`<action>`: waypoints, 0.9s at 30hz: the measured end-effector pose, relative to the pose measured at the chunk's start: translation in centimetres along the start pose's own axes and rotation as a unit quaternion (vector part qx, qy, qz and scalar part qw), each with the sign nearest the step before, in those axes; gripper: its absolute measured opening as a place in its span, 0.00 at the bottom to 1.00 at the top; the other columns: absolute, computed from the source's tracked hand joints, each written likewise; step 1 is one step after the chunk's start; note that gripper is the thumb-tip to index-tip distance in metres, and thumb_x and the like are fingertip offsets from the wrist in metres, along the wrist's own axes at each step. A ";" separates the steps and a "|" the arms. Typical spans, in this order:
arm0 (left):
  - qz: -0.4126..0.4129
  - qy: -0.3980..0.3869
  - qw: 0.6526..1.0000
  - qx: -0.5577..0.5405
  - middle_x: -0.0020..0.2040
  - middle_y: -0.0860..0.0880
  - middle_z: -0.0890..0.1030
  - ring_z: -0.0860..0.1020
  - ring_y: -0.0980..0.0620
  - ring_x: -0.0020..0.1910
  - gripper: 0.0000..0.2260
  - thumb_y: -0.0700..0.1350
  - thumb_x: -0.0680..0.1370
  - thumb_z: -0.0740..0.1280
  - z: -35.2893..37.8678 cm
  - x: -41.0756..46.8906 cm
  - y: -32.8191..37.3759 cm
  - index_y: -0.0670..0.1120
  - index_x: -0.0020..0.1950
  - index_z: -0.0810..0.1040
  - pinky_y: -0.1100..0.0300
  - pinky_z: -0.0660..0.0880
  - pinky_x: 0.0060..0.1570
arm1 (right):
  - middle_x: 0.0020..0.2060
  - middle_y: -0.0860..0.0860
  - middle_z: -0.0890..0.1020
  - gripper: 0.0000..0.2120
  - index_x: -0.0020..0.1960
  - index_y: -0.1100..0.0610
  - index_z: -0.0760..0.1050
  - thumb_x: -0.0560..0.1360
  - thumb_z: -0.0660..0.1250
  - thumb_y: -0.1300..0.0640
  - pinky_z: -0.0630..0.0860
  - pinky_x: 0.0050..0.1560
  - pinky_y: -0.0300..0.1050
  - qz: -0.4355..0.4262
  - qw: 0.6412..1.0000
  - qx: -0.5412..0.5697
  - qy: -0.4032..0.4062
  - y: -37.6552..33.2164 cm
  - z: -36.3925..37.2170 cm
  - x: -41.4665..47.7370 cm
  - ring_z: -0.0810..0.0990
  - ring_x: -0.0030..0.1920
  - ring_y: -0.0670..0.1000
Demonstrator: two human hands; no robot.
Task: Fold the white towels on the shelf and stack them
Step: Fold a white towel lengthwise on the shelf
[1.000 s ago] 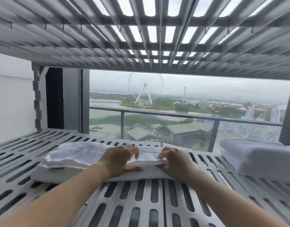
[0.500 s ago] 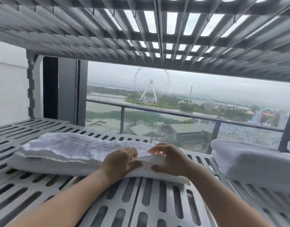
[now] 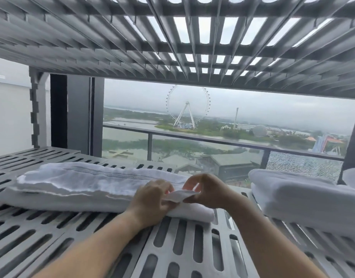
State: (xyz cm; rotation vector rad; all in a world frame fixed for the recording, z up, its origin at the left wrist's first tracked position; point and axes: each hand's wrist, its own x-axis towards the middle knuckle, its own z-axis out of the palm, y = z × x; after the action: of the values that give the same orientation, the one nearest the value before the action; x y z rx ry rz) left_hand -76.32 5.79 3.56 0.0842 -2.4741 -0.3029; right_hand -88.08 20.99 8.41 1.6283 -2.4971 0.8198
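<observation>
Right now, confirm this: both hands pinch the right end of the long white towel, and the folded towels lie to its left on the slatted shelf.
One thing is wrong. In the head view the left hand and right hand do pinch the right end of the long white towel, but the folded towels lie to its right, not its left, on the slatted shelf.

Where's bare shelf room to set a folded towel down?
Bare: shelf in front of the long towel, and the back-left corner behind it. Crowded: gap between its right end and the folded stack, where left hand and right hand pinch it.
</observation>
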 end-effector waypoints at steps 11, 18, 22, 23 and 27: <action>0.019 0.087 0.996 -0.012 0.41 0.57 0.74 0.73 0.60 0.33 0.10 0.42 0.70 0.71 -1.0 0.1 -0.7 0.51 0.48 0.75 0.66 0.72 0.29 | 0.36 0.45 0.78 0.09 0.43 0.53 0.80 0.66 0.73 0.63 0.70 0.36 0.31 -0.091 0.980 -0.034 0.174 -1.4 -0.5 0.2 0.75 0.35 0.44; 0.017 0.078 0.997 0.002 0.38 0.60 0.72 0.69 0.65 0.31 0.13 0.40 0.70 0.72 -2.1 -0.2 -1.1 0.54 0.44 0.72 0.72 0.62 0.29 | 0.37 0.48 0.81 0.15 0.43 0.54 0.78 0.62 0.78 0.49 0.72 0.35 0.37 -0.034 0.996 -0.022 0.075 0.4 0.0 0.0 0.77 0.35 0.46; 0.003 0.101 0.995 0.004 0.36 0.58 0.73 0.69 0.65 0.30 0.15 0.41 0.69 0.74 -2.5 -0.2 -1.2 0.53 0.42 0.69 0.72 0.62 0.28 | 0.31 0.45 0.79 0.15 0.36 0.55 0.77 0.61 0.78 0.46 0.71 0.31 0.33 -0.058 0.991 -0.019 0.117 -0.1 -0.2 -0.2 0.76 0.30 0.45; 0.001 0.107 0.994 0.001 0.36 0.57 0.73 0.69 0.65 0.30 0.14 0.41 0.69 0.74 -2.6 -0.2 -1.2 0.52 0.42 0.69 0.72 0.62 0.28 | 0.30 0.48 0.80 0.16 0.36 0.58 0.77 0.62 0.77 0.46 0.73 0.32 0.37 -0.058 0.990 -0.021 0.130 -0.3 -0.2 -0.1 0.77 0.30 0.48; -0.013 0.107 0.994 0.005 0.33 0.56 0.73 0.68 0.63 0.30 0.13 0.42 0.69 0.73 -2.7 -0.2 -1.5 0.51 0.38 0.68 0.70 0.61 0.28 | 0.30 0.52 0.79 0.12 0.33 0.59 0.76 0.65 0.76 0.53 0.73 0.35 0.43 -0.045 0.985 -0.008 0.166 -0.5 0.3 0.5 0.76 0.33 0.53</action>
State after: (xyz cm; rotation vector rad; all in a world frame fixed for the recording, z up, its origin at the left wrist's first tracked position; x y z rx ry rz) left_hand -74.50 3.86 5.15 0.1464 -2.2638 -0.2784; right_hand -87.85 20.30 8.54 1.4477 -2.1817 0.9649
